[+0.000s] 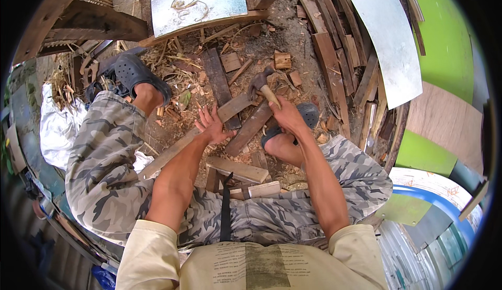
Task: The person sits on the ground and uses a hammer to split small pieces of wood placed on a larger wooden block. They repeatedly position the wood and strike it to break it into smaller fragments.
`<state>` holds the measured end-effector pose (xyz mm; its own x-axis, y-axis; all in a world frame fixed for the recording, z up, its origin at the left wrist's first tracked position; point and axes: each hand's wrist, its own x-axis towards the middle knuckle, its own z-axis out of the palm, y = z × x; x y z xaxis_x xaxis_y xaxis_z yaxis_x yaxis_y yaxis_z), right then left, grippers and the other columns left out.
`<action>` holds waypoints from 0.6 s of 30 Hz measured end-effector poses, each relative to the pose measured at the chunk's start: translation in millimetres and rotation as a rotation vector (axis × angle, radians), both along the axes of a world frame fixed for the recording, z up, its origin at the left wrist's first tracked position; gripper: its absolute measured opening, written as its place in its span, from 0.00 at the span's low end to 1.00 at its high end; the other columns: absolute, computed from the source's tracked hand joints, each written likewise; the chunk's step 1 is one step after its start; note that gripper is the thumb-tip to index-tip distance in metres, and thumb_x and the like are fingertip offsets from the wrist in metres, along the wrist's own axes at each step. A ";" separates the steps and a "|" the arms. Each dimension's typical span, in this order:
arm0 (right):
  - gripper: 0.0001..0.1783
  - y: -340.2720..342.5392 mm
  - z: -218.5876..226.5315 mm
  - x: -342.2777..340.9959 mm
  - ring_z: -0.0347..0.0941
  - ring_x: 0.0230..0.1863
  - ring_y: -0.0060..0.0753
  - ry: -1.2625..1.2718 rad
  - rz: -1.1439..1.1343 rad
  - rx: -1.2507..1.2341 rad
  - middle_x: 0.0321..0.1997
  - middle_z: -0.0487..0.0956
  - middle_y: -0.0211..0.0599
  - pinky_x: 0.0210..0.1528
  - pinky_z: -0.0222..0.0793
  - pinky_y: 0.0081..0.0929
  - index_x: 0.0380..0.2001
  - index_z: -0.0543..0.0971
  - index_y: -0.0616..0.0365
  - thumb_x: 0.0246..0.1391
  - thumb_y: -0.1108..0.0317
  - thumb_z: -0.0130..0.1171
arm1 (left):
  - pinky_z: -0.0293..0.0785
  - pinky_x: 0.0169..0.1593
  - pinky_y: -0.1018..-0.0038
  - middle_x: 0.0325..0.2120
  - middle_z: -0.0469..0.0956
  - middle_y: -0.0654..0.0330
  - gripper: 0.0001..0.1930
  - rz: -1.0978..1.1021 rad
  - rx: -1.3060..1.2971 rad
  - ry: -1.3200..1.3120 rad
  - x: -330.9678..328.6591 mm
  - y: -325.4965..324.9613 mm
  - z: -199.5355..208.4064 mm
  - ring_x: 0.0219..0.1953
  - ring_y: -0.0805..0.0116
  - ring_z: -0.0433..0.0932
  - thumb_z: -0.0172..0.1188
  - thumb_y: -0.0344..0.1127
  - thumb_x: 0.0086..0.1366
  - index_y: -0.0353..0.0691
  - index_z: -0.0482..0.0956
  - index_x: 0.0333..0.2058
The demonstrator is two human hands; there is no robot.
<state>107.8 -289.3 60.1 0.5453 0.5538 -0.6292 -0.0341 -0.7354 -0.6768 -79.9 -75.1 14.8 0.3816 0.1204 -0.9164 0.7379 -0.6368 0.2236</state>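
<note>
In the head view, the right hand (287, 114) is wrapped around the pale wooden handle of a claw hammer with a rusty brown metal head (267, 92), held over the floor at the far right end of a long, narrow, light brown wooden strip (177, 155); whether the head touches the strip is hard to tell from above. The left hand (211, 129) lies with fingers spread across that strip, just left of a shorter reddish-brown wooden board (250, 129), while a dark brown flat plank (216, 75) lies farther away among scattered wood shavings (180, 117).
</note>
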 end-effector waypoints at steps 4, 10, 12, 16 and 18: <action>0.26 12.8 40.1 -26.5 0.79 0.29 0.48 0.067 -0.056 -0.281 0.33 0.79 0.61 0.28 0.71 0.43 0.60 0.66 0.59 0.65 0.54 0.48 | 0.23 0.62 0.31 0.66 0.14 0.33 0.71 0.019 0.015 -0.010 -8.5 -2.8 -1.2 0.67 0.32 0.11 0.65 0.70 0.47 0.41 0.20 0.68; 0.25 23.7 52.2 -8.8 0.73 0.48 0.68 0.002 0.070 -0.291 0.42 0.78 0.67 0.51 0.67 0.52 0.57 0.68 0.61 0.63 0.55 0.47 | 0.23 0.62 0.31 0.66 0.15 0.32 0.71 0.018 0.016 -0.039 -5.6 -1.6 -8.2 0.67 0.32 0.12 0.67 0.69 0.47 0.41 0.20 0.68; 0.25 25.1 46.5 8.9 0.73 0.48 0.67 -0.027 0.177 -0.289 0.42 0.78 0.66 0.52 0.67 0.52 0.55 0.69 0.61 0.62 0.55 0.49 | 0.23 0.62 0.31 0.66 0.16 0.32 0.71 0.020 0.006 -0.032 -2.4 -1.5 -4.2 0.67 0.32 0.13 0.67 0.68 0.47 0.41 0.20 0.68; 0.24 26.5 21.1 57.7 0.74 0.46 0.64 -0.105 0.458 -0.240 0.41 0.79 0.62 0.50 0.68 0.50 0.52 0.72 0.60 0.62 0.53 0.51 | 0.23 0.62 0.31 0.66 0.17 0.32 0.70 0.026 0.004 -0.081 -5.9 -2.0 -9.6 0.68 0.32 0.13 0.67 0.68 0.47 0.41 0.21 0.68; 0.23 21.0 13.3 72.9 0.75 0.44 0.63 -0.163 0.567 -0.179 0.40 0.80 0.59 0.47 0.70 0.50 0.54 0.72 0.56 0.62 0.52 0.51 | 0.23 0.62 0.31 0.67 0.17 0.33 0.70 0.029 -0.011 -0.054 0.8 -3.2 -0.1 0.68 0.33 0.13 0.67 0.68 0.47 0.41 0.21 0.68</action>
